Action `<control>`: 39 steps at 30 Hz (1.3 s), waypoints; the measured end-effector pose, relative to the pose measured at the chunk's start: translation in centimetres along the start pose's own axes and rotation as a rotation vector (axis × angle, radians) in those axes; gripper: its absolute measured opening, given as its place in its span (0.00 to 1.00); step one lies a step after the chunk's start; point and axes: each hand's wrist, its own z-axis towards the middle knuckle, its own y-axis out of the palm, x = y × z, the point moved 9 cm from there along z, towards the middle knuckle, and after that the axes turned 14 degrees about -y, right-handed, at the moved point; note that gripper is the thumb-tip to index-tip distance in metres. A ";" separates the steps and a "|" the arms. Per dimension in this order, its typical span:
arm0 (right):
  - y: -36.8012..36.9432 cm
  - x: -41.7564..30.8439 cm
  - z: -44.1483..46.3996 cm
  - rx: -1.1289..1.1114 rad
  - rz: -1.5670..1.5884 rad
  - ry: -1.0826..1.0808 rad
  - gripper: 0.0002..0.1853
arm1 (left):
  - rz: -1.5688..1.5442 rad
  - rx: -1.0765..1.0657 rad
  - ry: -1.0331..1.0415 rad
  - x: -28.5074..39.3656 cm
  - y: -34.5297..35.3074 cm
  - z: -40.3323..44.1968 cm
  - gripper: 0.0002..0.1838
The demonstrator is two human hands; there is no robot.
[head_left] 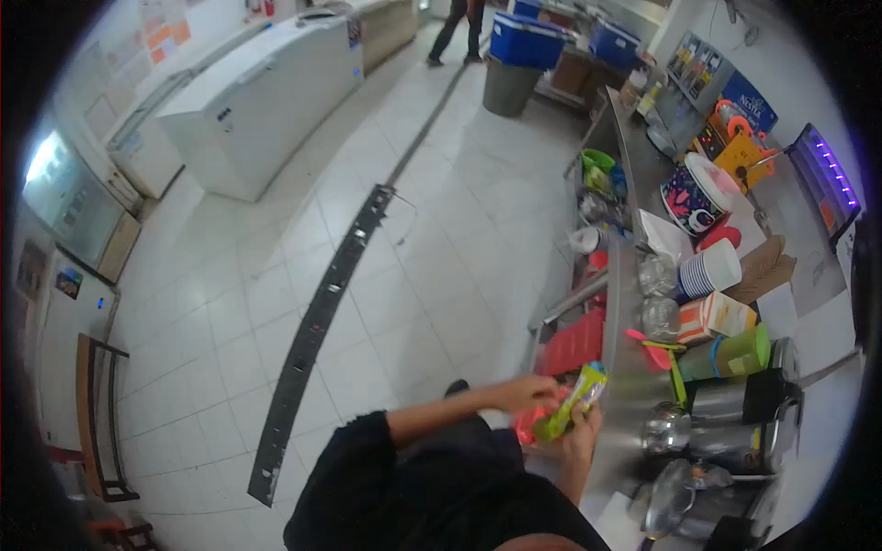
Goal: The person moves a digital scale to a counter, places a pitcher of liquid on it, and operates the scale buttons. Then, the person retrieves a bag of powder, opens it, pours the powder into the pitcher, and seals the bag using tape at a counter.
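Observation:
A yellow-green packet is held upright at a slant near the edge of the steel counter. My right hand grips its lower right side, with the fingers wrapped round it. Just left of the packet is my left hand, its fingers bent together; whether it pinches anything is too small to tell. Something red shows below and behind the packet, partly hidden by my hands.
On the counter stand stacked cups, a green cup, a patterned tub and metal pots. Red trays sit beneath. A long drain strip crosses the floor. A person stands far off beside a bin.

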 end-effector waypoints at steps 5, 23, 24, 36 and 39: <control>4.1 5.2 11.2 -0.343 0.409 0.225 0.23 | 0.328 0.146 -0.185 1.5 -11.7 5.6 0.07; 13.9 10.1 34.5 -0.776 -0.442 0.411 0.21 | 0.415 -0.720 0.182 -1.2 -22.9 38.7 0.12; 11.5 10.4 36.8 -0.750 -0.667 0.377 0.20 | 0.569 -0.695 0.188 -0.5 -21.9 40.4 0.16; -3.5 0.5 47.9 0.255 -1.174 -0.109 0.16 | 0.679 -0.638 0.579 3.7 -7.5 49.7 0.18; -4.7 -0.3 48.0 0.388 -1.093 -0.123 0.16 | 0.682 -0.723 0.638 3.7 -3.7 50.5 0.19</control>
